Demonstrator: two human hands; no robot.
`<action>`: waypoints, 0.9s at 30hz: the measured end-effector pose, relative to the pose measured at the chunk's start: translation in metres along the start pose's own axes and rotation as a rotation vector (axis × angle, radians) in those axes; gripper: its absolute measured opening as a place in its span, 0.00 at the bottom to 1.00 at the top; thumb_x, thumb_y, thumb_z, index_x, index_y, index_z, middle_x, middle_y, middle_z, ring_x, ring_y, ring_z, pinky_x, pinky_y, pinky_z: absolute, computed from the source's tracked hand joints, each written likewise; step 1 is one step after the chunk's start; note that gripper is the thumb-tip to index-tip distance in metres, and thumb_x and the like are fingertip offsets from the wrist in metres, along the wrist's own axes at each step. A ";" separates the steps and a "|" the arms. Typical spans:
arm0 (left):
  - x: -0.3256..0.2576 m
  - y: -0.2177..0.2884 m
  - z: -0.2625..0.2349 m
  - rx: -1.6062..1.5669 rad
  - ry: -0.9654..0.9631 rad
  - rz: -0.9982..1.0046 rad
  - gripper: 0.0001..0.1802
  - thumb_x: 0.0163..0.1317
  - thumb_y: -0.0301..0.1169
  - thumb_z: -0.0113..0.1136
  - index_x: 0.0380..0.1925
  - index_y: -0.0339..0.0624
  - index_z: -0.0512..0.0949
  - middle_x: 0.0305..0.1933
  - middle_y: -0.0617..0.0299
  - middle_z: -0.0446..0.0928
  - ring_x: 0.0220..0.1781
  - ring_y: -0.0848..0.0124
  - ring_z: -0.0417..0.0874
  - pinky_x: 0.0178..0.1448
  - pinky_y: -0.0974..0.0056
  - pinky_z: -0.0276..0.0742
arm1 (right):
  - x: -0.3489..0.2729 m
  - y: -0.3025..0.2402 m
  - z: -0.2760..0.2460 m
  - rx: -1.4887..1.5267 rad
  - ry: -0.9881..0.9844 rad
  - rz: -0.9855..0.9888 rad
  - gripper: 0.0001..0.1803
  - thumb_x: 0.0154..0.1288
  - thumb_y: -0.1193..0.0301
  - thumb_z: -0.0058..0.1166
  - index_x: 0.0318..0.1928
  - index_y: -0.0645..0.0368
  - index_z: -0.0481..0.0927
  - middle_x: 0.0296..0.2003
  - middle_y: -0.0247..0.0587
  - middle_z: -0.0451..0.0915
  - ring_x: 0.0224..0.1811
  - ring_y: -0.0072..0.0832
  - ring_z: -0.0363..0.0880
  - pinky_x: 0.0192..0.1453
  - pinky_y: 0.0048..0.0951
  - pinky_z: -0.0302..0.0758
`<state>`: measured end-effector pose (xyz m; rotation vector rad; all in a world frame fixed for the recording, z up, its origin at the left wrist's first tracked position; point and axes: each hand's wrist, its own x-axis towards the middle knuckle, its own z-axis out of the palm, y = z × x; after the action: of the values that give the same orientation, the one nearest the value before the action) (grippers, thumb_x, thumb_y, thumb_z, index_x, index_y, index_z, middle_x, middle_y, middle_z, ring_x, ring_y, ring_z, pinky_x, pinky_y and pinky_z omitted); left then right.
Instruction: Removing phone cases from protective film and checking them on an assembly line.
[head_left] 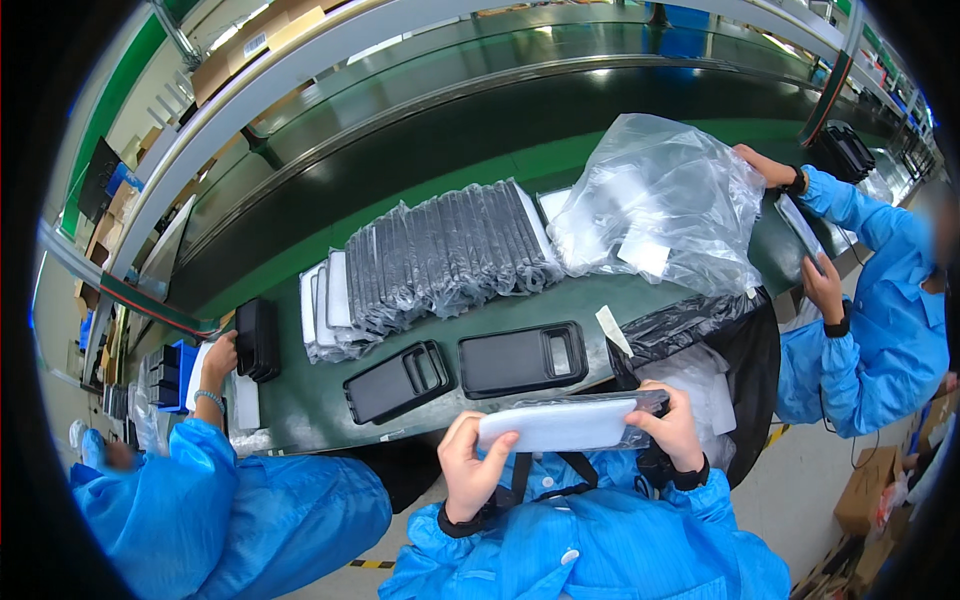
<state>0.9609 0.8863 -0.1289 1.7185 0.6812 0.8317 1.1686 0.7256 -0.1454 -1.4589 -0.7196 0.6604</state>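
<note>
Close in front of me, both hands hold a flat, rounded slab with a white padded face in a clear plastic sleeve [560,425]. My left hand [470,465] grips its left end, thumb across the white face and fingers behind. My right hand [675,425] pinches the sleeve at the right end, where dark plastic shows. On the table just beyond lie two black, phone-shaped plastic shells [400,380], each with a rectangular opening at one end. Behind them stands a long row of black flat pieces in clear sleeves [440,260], packed upright on edge.
A big clear plastic bag [665,190] sits right of the row. A black bin bag [750,380] hangs at the table edge. Co-workers in blue flank me; the left one's hand [220,360] reaches toward stacked black shells [257,340]. A dark conveyor [370,150] runs behind.
</note>
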 end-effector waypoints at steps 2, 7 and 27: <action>0.001 0.001 0.000 -0.027 -0.003 0.003 0.11 0.51 0.25 0.67 0.28 0.31 0.74 0.31 0.59 0.73 0.32 0.74 0.72 0.35 0.71 0.67 | -0.003 -0.004 -0.009 -0.126 0.010 -0.118 0.07 0.51 0.75 0.64 0.28 0.65 0.78 0.21 0.30 0.71 0.23 0.15 0.67 0.28 0.19 0.63; 0.010 0.004 0.004 -0.212 0.070 0.019 0.11 0.57 0.27 0.62 0.36 0.32 0.73 0.34 0.60 0.73 0.35 0.74 0.73 0.40 0.70 0.69 | -0.034 0.008 -0.061 -0.105 0.152 -0.003 0.04 0.56 0.80 0.52 0.32 0.65 0.80 0.21 0.33 0.73 0.20 0.17 0.70 0.24 0.20 0.65; 0.009 -0.062 0.225 0.097 -0.786 0.427 0.28 0.54 0.28 0.58 0.55 0.32 0.62 0.55 0.43 0.63 0.55 0.45 0.67 0.59 0.52 0.65 | -0.168 -0.006 -0.168 0.121 1.019 -0.259 0.08 0.70 0.68 0.45 0.42 0.59 0.72 0.18 0.27 0.61 0.13 0.12 0.57 0.15 0.16 0.50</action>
<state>1.1443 0.7835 -0.2318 2.1083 -0.1867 0.3324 1.1917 0.4886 -0.1420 -1.3342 -0.0517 -0.2635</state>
